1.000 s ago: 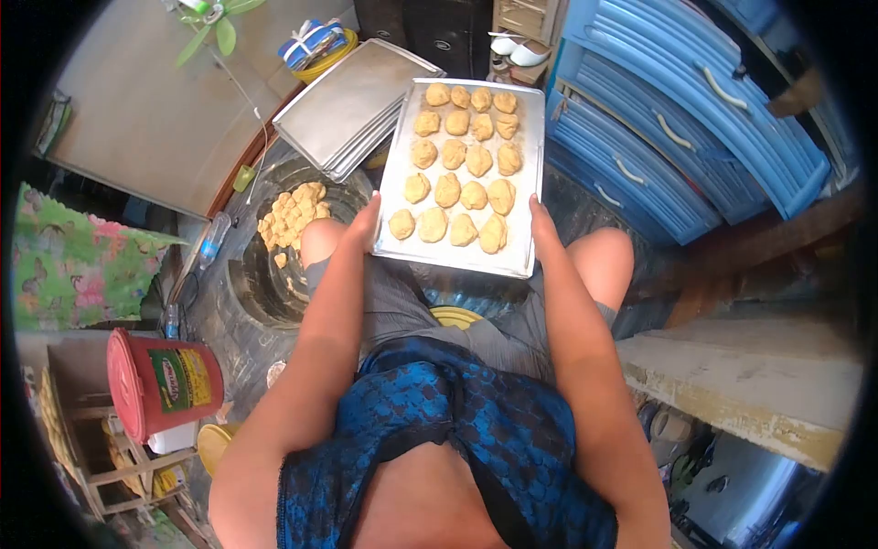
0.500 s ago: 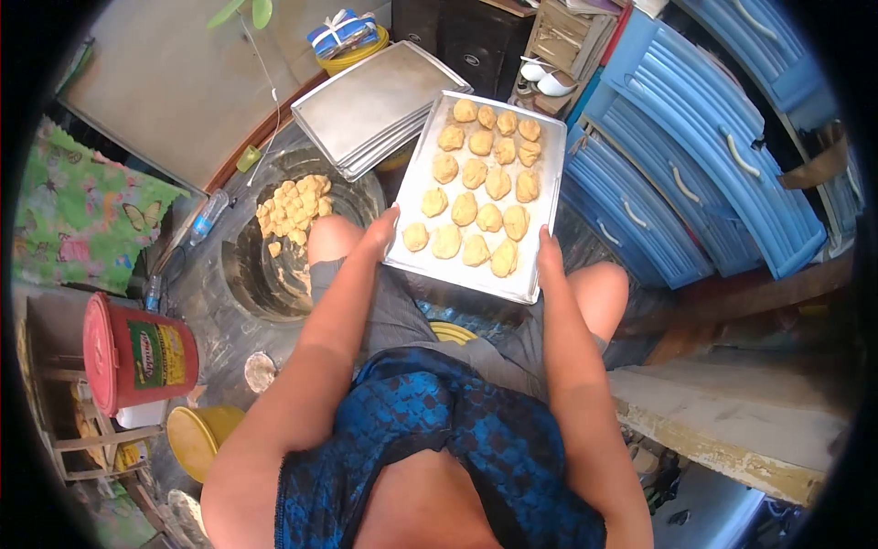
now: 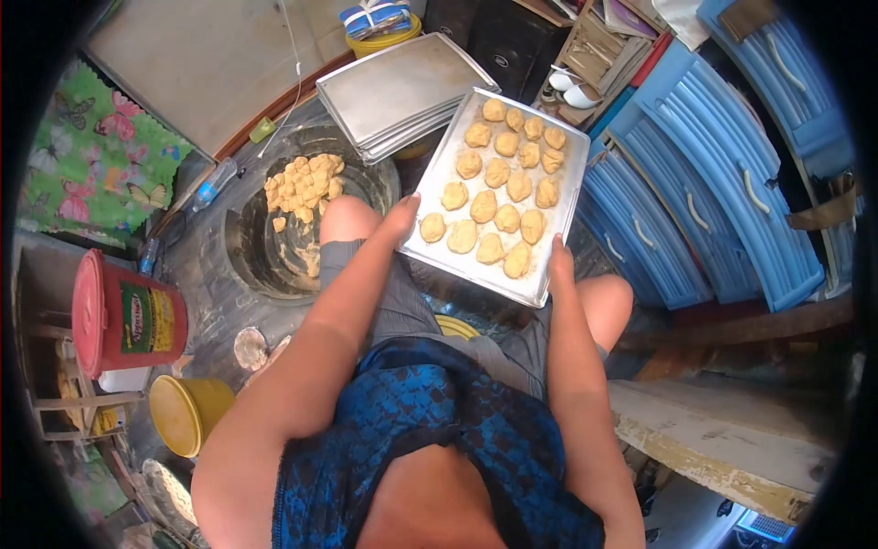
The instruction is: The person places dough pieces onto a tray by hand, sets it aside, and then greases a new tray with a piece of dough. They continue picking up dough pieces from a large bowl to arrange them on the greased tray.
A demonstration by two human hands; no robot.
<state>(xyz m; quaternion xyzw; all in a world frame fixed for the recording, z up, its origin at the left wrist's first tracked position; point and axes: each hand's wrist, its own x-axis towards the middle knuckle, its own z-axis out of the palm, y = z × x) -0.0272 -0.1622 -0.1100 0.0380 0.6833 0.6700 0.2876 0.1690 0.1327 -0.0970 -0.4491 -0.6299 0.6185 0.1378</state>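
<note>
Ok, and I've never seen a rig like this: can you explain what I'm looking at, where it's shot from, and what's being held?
There's no machine here: these are a person's own bare hands. The picture comes from a camera worn on their head, looking forward and down, so their lap is below.

The left hand and right hand hold a metal tray by opposite sides. On it sit dough-like lumps, in five rows of four.

On the floor, a wide dark basin holds a pile of smaller pieces. Beyond it is a stack of trays; at the left stands a red bucket.
</note>
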